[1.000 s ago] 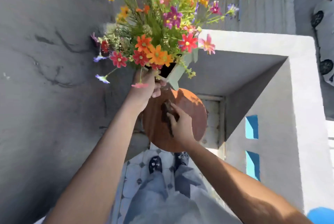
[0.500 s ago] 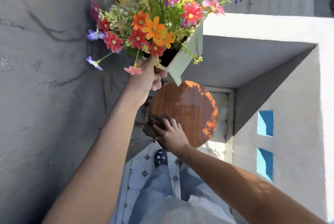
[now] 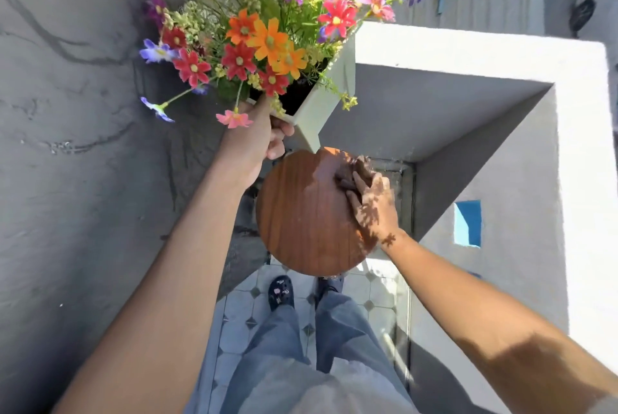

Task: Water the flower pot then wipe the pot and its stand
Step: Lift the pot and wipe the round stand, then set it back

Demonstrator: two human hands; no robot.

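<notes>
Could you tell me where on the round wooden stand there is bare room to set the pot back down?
The stand is bare from its left rim to its middle. Its upper right is crowded: the right hand presses a cloth there. The left hand holds the pot above.

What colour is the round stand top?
Reddish-brown wood grain, on the stand top, in the head view.

You have no readable text here: no words, labels, brand marks, numbers or signs show on any surface. The small pale marks on the dark shoe just below the round wooden stand are too small and blurred for you to tell whether they are lettering or ornament.
</notes>
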